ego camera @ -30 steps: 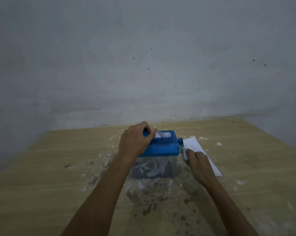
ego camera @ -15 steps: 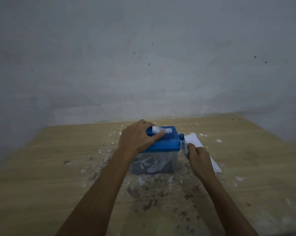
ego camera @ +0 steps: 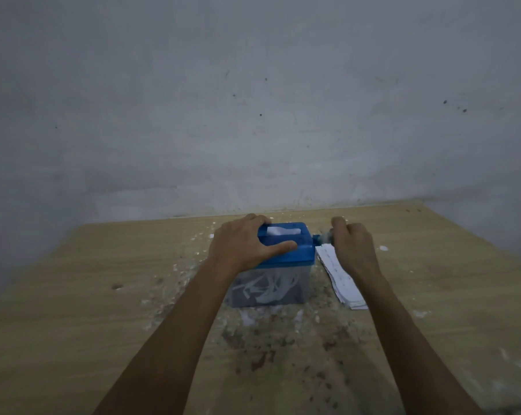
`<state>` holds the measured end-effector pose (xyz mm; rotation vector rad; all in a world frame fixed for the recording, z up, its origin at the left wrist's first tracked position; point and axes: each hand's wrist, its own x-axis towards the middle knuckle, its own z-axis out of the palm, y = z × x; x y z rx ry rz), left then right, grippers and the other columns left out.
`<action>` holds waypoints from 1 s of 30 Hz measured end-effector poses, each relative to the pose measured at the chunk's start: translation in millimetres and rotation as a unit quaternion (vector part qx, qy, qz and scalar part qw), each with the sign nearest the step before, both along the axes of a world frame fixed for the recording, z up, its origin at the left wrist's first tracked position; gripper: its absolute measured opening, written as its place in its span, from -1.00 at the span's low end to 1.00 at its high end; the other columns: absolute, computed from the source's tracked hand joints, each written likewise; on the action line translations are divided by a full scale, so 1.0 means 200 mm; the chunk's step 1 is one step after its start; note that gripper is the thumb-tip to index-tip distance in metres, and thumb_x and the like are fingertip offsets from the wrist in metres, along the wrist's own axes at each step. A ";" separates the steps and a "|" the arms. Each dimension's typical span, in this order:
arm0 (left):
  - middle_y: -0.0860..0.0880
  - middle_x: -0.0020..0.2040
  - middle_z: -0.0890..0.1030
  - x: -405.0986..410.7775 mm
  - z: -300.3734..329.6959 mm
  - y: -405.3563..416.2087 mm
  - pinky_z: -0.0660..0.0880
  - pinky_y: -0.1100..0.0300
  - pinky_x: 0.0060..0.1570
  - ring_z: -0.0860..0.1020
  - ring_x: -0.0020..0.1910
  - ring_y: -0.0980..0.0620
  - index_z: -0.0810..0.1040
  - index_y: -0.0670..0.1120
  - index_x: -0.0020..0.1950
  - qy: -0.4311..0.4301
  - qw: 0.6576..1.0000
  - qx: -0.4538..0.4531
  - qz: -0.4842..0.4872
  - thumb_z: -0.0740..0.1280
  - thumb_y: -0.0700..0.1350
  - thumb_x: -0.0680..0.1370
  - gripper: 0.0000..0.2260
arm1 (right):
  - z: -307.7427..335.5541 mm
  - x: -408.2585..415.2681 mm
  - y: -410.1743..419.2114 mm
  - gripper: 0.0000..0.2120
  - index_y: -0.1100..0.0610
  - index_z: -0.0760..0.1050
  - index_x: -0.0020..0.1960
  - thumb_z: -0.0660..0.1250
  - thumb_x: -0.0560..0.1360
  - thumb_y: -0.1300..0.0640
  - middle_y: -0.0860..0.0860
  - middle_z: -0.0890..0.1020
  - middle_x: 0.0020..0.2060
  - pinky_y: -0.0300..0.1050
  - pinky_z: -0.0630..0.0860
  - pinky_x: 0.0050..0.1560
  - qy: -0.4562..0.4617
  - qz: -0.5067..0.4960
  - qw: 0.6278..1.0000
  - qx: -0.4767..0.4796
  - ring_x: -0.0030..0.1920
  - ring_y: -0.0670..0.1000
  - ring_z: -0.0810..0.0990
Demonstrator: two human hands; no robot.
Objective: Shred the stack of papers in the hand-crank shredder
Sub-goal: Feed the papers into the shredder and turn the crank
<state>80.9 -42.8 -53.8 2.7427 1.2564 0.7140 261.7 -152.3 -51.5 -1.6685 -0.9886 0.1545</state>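
A small hand-crank shredder (ego camera: 301, 250) with a blue lid and a clear bin stands on the wooden table (ego camera: 88, 295). White strips fill the bin (ego camera: 268, 290). A short bit of paper (ego camera: 278, 231) shows in the lid's slot. My left hand (ego camera: 241, 245) grips the lid from the left, thumb across its top. My right hand (ego camera: 353, 244) is curled round the crank handle (ego camera: 323, 238) on the shredder's right side, high in its turn. The stack of papers (ego camera: 340, 280) lies flat just right of the shredder, partly under my right wrist.
Paper scraps and dark specks litter the table around and in front of the shredder. A grey wall (ego camera: 253, 115) rises right behind the table's far edge. The table's right edge runs diagonally at the far right.
My right hand has swung the crank from low beside the bin up to lid height. The paper in the slot has sunk lower. My left hand stays on the lid.
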 end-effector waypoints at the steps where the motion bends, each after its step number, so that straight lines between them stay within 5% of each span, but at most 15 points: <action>1: 0.15 0.28 0.55 0.00 0.00 0.00 0.49 0.13 0.12 0.56 0.13 0.07 0.48 0.12 0.37 0.001 1.000 0.000 -0.004 0.11 0.60 0.32 -0.20 | 0.03 0.02 0.03 -0.54 0.26 0.41 -0.44 0.11 0.60 0.12 0.15 0.51 -0.44 -0.08 0.30 -0.37 -0.005 -0.002 1.000 -0.008 -0.42 0.04 0.38; 4: 0.15 0.29 0.54 0.00 -0.01 0.01 0.48 0.14 0.12 0.55 0.14 0.08 0.48 0.12 0.38 0.003 1.000 0.002 -0.009 0.12 0.60 0.32 -0.19 | 0.09 0.07 0.13 -0.52 0.37 0.54 -0.31 0.08 0.59 0.09 0.23 0.62 -0.35 -0.12 0.34 -0.36 -0.003 0.002 1.000 -0.006 -0.40 0.06 0.45; 7: 0.14 0.28 0.55 0.00 -0.01 0.02 0.48 0.14 0.10 0.56 0.12 0.08 0.48 0.12 0.37 0.003 1.000 0.004 -0.005 0.10 0.62 0.30 -0.17 | 0.13 0.09 0.24 -0.55 0.22 0.52 -0.38 0.05 0.56 0.08 0.11 0.64 -0.39 -0.17 0.37 -0.34 0.036 0.041 0.998 -0.018 -0.42 0.00 0.49; 11: 0.13 0.26 0.55 0.00 -0.01 0.02 0.47 0.15 0.08 0.56 0.10 0.07 0.46 0.10 0.38 0.015 1.000 0.020 -0.007 0.16 0.61 0.32 -0.18 | 0.10 0.16 0.37 -0.55 0.20 0.47 -0.36 0.00 0.49 -0.04 0.21 0.63 -0.32 -0.12 0.31 -0.37 0.055 0.058 0.993 -0.085 -0.45 0.04 0.39; 15: 0.14 0.26 0.54 0.00 -0.01 0.01 0.46 0.15 0.08 0.55 0.10 0.08 0.45 0.11 0.39 0.020 1.000 0.022 -0.005 0.19 0.61 0.30 -0.16 | 0.03 0.17 0.41 -0.54 0.21 0.41 -0.39 0.00 0.58 0.04 0.17 0.52 -0.35 -0.11 0.37 -0.36 0.022 0.072 0.986 -0.150 -0.41 0.08 0.40; 19: 0.13 0.23 0.54 0.00 -0.01 0.01 0.49 0.13 0.11 0.55 0.08 0.08 0.46 0.10 0.39 0.017 1.000 0.025 -0.001 0.14 0.64 0.28 -0.12 | -0.15 0.15 0.37 -0.87 0.20 0.39 -0.14 0.19 0.59 0.29 0.10 0.47 -0.28 -0.07 0.49 -0.24 -0.067 0.107 0.945 -0.301 -0.23 0.11 0.48; 22: 0.13 0.23 0.54 0.00 -0.02 0.01 0.50 0.11 0.10 0.56 0.08 0.07 0.47 0.09 0.39 0.017 0.999 0.035 0.006 0.13 0.64 0.29 -0.12 | -0.28 0.17 0.26 -0.90 0.24 0.46 -0.03 0.18 0.59 0.29 0.19 0.54 -0.18 -0.16 0.35 -0.20 -0.078 0.116 0.936 -0.322 -0.14 0.11 0.48; 24: 0.14 0.23 0.54 0.01 -0.02 0.01 0.50 0.11 0.10 0.56 0.08 0.07 0.47 0.10 0.38 0.014 0.999 0.035 0.007 0.13 0.65 0.28 -0.12 | -0.35 0.18 0.17 -0.79 0.32 0.46 0.13 0.15 0.59 0.25 0.27 0.58 -0.07 -0.15 0.28 -0.21 -0.155 0.097 0.941 -0.284 -0.09 0.20 0.57; 30: 0.15 0.21 0.54 0.00 -0.02 0.01 0.50 0.09 0.11 0.55 0.07 0.07 0.46 0.10 0.37 0.014 1.000 0.023 0.006 0.09 0.68 0.26 -0.09 | -0.31 0.09 -0.07 -0.90 0.23 0.43 -0.03 0.17 0.60 0.22 0.18 0.54 -0.26 -0.05 0.31 -0.30 -0.180 0.086 0.965 -0.169 -0.22 0.21 0.54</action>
